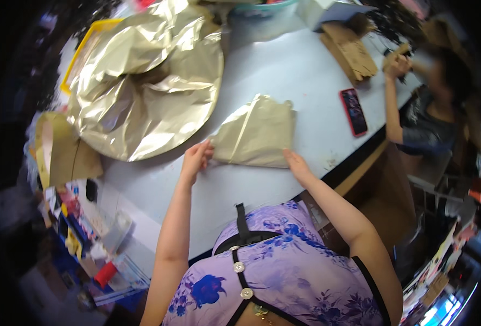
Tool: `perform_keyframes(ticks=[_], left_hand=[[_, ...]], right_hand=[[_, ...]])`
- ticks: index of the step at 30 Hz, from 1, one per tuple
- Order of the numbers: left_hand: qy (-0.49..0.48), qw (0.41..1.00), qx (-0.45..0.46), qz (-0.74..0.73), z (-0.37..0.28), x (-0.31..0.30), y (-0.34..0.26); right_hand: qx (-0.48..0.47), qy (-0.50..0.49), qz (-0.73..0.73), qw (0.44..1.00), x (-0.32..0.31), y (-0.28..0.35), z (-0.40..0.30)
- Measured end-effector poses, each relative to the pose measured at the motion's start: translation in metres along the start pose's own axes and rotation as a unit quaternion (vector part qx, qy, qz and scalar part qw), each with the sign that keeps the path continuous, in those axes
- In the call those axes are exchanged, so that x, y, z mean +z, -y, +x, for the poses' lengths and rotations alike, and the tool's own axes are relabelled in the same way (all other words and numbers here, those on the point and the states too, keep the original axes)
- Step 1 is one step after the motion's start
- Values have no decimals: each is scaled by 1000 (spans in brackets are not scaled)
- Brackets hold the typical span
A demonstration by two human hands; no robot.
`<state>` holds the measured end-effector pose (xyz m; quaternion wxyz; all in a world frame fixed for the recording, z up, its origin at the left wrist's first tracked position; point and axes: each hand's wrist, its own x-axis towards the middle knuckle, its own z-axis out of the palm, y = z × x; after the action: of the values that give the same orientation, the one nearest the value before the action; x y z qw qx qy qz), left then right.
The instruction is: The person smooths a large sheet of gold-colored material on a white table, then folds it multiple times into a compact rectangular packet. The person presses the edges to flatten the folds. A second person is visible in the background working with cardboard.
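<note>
A folded pale gold sheet of foil-like material (256, 134) lies on the white table in front of me. My left hand (197, 159) is at its lower left corner, fingers curled; whether they pinch the edge cannot be told. My right hand (298, 166) touches the lower right corner with extended fingers, its thumb side hard to make out. Behind and to the left spreads a large rounded piece of shiny gold foil (151, 93), crumpled, with a dark hollow near its middle.
A yellow-rimmed tray (75, 61) sits partly under the foil. A brown bag (69, 159) stands at left. At right are a red-cased phone (353, 112), a brown paper packet (348, 53) and a seated person (428, 98) holding something. A red spool (105, 274) lies lower left.
</note>
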<state>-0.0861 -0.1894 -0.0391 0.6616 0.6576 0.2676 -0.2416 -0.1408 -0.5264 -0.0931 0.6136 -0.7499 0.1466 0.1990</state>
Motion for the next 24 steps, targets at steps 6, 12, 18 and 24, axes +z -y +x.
perform_keyframes(ticks=[6, 12, 18, 24], left_hand=[[-24, 969, -10, 244, 15, 25, -17], [-97, 868, 381, 302, 20, 84, -63], [215, 696, 495, 474, 45, 155, -128], [371, 590, 129, 706, 68, 209, -182]], right_hand=[[6, 7, 28, 1000, 6, 5, 3], [-38, -4, -65, 997, 9, 0, -17], [-73, -10, -81, 994, 12, -4, -25], [-141, -48, -64, 987, 15, 11, -34]])
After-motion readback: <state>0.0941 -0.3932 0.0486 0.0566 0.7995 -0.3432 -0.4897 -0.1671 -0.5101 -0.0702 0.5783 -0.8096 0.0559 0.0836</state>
